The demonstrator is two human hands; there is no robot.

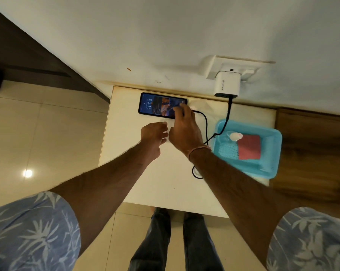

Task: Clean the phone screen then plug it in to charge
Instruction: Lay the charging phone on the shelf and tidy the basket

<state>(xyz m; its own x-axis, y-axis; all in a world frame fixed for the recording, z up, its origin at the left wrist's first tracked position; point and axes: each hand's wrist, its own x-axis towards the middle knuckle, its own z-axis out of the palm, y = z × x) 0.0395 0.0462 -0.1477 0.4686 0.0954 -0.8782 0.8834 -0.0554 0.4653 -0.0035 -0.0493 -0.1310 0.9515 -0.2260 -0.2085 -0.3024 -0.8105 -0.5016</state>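
Phone (161, 106) lies lit; right hand (185, 128) grip pinches its end, left hand (154, 134) grip slack, holding nothing.

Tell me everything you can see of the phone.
The phone is a slim dark-framed slab lying flat, screen up, on the white table, long side along the wall. Its screen is lit: a lock screen reading 11:08 over a blue and orange picture. The right hand covers its right end, where the black cable arrives; the join is hidden. The left hand is apart from it.
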